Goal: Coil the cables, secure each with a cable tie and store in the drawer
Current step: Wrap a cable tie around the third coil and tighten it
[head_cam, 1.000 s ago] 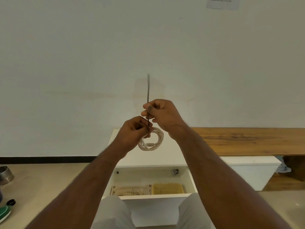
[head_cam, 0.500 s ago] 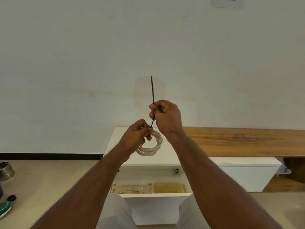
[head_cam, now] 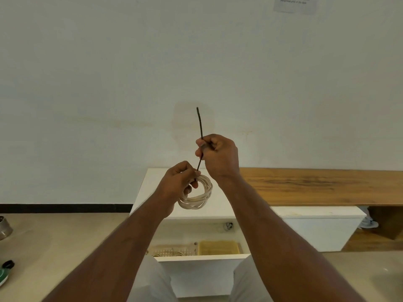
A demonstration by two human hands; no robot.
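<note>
Wall [head_cam: 130, 83]: plain white, fills the top half; paper notice [head_cam: 294, 4] top right, print too small to read.
Floor [head_cam: 54, 240]: beige; metal can [head_cam: 4, 227] and a green-black item [head_cam: 4, 273] at far left edge, well apart from the work.
Bench [head_cam: 316, 186]: long wood top, running right from the cabinet along the wall.
Cabinet [head_cam: 150, 192]: low white unit straight ahead, below the hands.
Drawer [head_cam: 202, 258]: pulled open toward the person's knees, prob. so the finished coil can drop straight in. Inside: pale perforated tray [head_cam: 172, 250] on the left, yellow tray [head_cam: 218, 247] on the right, touching side by side.
Left hand [head_cam: 176, 186]: fingers curled round the near-left side of the coil, gripping the loops together so they don't spring apart while the tie goes on.
Right hand [head_cam: 218, 155]: closed in a pinch on the tie's strap, up and to the right of the left hand, w/ the strap running thru thumb and forefinger. Reads as pulling the tie snug.
Cable coil [head_cam: 198, 192]: off-white, several loops, held in mid-air above the cabinet top, not yet in the drawer.
Cable tie [head_cam: 200, 131]: thin, dark, lower end at the coil by the left fingers, free tail sticking up against the wall, tilted slightly left. Can't tell if the head is locked yet.
Stage: securing step for this cable; stowing is left to do.
</note>
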